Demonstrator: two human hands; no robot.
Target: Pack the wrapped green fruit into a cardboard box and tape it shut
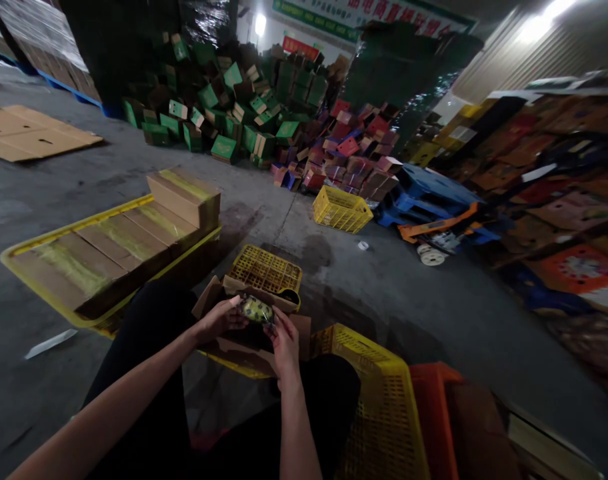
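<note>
Both my hands hold a small yellow-green wrapped fruit above an open brown carton. My left hand grips its left side with curled fingers. My right hand pinches its right side. The carton rests on an upturned yellow crate in front of my dark-clad knees.
Sealed brown cartons lie on a yellow tray to my left. A yellow crate and an orange crate stand at my right. Another yellow crate, a blue pallet and heaps of green boxes and red boxes fill the far floor.
</note>
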